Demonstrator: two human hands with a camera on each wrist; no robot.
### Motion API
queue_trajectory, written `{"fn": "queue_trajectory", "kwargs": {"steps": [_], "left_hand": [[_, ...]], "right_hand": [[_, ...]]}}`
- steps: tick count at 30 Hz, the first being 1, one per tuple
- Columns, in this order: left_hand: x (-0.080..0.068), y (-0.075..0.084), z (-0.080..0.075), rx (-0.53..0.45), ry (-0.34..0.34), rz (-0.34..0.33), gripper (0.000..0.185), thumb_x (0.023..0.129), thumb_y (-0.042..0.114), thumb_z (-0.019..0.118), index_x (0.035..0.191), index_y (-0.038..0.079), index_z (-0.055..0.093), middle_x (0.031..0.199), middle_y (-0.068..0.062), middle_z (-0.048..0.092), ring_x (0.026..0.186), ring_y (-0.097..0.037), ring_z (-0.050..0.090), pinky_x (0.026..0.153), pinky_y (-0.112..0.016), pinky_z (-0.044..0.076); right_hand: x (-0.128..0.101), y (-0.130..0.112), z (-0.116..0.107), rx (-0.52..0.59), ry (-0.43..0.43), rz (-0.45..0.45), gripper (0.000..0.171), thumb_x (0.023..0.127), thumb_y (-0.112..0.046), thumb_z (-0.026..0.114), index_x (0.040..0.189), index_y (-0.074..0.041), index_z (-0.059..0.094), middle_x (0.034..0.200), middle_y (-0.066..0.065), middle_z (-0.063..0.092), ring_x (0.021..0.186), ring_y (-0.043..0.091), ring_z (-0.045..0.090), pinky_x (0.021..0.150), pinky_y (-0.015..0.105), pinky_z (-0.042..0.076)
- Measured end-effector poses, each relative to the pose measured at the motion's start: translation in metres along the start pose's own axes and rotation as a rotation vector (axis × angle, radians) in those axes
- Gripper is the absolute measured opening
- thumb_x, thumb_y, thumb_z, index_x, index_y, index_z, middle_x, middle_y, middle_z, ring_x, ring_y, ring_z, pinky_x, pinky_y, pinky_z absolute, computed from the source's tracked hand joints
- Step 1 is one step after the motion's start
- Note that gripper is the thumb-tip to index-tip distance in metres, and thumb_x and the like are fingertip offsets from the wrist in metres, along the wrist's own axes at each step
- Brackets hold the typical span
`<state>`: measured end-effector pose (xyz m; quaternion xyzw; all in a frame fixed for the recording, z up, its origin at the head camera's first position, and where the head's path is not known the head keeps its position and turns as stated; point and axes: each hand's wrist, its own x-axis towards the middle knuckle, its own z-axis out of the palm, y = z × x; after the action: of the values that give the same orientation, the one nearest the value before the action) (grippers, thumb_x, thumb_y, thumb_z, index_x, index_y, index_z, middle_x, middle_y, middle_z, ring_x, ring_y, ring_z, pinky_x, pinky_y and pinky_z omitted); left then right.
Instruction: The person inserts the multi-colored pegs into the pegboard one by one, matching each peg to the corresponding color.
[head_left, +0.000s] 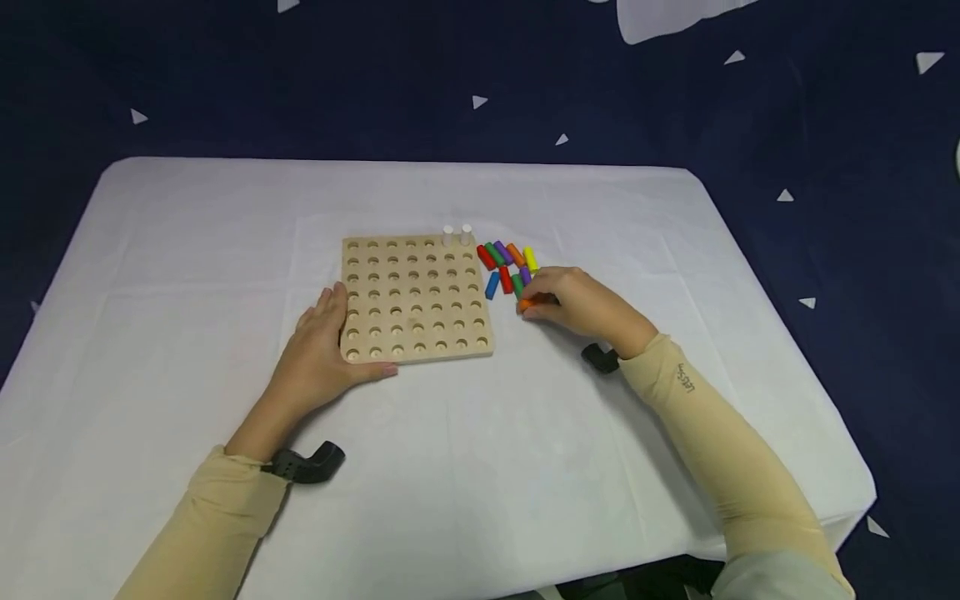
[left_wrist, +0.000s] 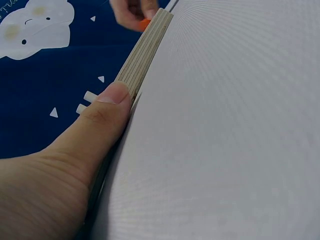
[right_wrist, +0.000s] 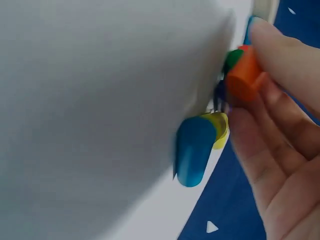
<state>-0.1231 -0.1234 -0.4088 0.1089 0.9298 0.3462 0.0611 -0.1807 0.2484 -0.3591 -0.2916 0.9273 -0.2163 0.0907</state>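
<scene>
Beige long sleeves (head_left: pixel 720 442), small print on the right, black wrist mounts (head_left: pixel 307 463).

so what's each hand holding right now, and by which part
The right hand pinches an orange peg round its side, thumb against fingers. The left hand holds nothing; it rests flat against the near left corner of the pegboard.

The right hand (right_wrist: pixel 280 130) pinches an orange peg (right_wrist: pixel 242 80) — blue peg (right_wrist: pixel 194 150) nearby.
</scene>
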Motion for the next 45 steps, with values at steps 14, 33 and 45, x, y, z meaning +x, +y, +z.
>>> {"fn": "queue_trajectory", "kwargs": {"steps": [14,33,45], "left_hand": [[0.0,0.0,0.002,0.01,0.014,-0.008,0.144,0.059,0.067,0.085,0.158,0.0,0.004,0.165,-0.021,0.009,0.155,-0.038,0.009,0.123,-0.061,0.012],[0.001,-0.001,0.003,0.01,0.018,0.024,0.143,0.06,0.063,0.087,0.157,-0.003,0.006,0.164,-0.023,0.01,0.154,-0.038,0.009,0.126,-0.056,0.008],[0.002,0.004,0.003,0.014,0.02,0.038,0.142,0.06,0.06,0.089,0.157,-0.004,0.007,0.164,-0.023,0.011,0.154,-0.039,0.009,0.126,-0.055,0.008]], "right_hand": [[0.046,0.0,0.0,0.526,0.264,0.217,0.029,0.09,-0.026,0.074,0.112,-0.008,0.071,0.11,0.006,0.071,0.096,0.017,0.067,0.086,0.027,0.057],[0.104,-0.024,0.024,0.675,0.283,0.153,0.021,0.086,-0.012,0.078,0.104,-0.004,0.07,0.107,0.01,0.071,0.095,0.015,0.074,0.078,0.029,0.062],[0.101,-0.034,0.025,0.536,0.293,0.136,0.017,0.085,-0.008,0.078,0.1,-0.006,0.069,0.1,0.006,0.07,0.09,0.016,0.072,0.076,0.024,0.06]]}}
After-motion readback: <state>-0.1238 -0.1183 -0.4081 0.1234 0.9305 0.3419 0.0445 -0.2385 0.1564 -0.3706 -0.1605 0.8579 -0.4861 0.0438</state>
